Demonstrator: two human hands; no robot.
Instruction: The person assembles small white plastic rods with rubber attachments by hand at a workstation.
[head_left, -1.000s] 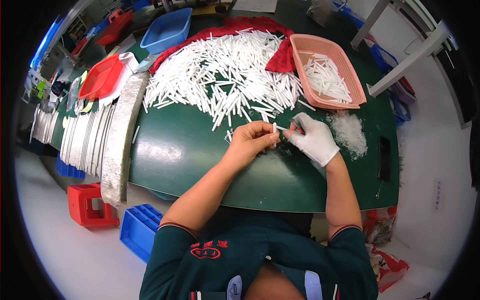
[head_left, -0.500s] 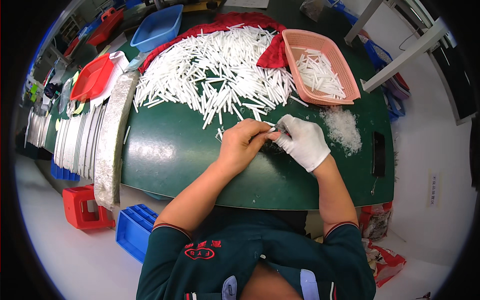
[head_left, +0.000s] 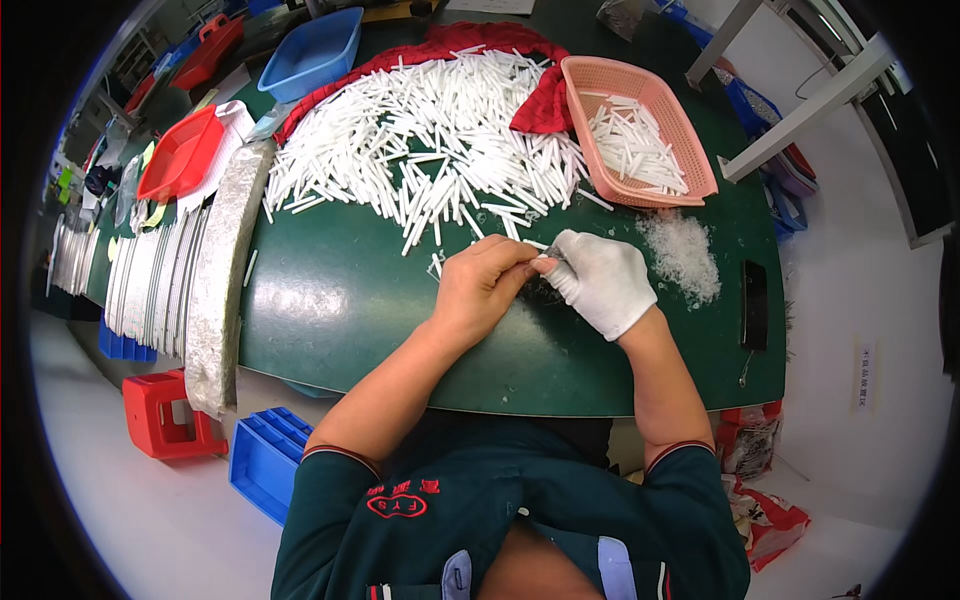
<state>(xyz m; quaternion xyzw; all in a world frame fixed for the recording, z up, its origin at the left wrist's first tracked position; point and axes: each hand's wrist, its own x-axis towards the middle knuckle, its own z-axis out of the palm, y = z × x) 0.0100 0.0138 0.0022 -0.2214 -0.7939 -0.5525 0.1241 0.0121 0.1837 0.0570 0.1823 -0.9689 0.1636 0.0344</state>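
Observation:
My bare left hand (head_left: 478, 288) is closed in a pinch on a small white stick (head_left: 541, 257), mostly hidden by the fingers. Meeting it at the fingertips is my right hand (head_left: 608, 284), in a white glove that leaves the thumb tip bare. Its fingers are closed around something small and dark, too covered to name. Just beyond both hands spreads a large heap of short white sticks (head_left: 400, 130), with a few strays near my left fingers. To the right of my gloved hand lies a pile of clear plastic scraps (head_left: 682, 258).
A pink basket (head_left: 584, 130) holding more white sticks stands at the back right. Red cloth (head_left: 545, 108) borders the heap. On the green table (head_left: 330, 320) are a black phone (head_left: 754, 305) at right and a long pale block (head_left: 222, 290) at left. Red (head_left: 183, 155) and blue (head_left: 312, 55) trays sit farther back.
Both hands stay together at nearly the same spot, with only slight finger movement. The whole view has shifted a few pixels.

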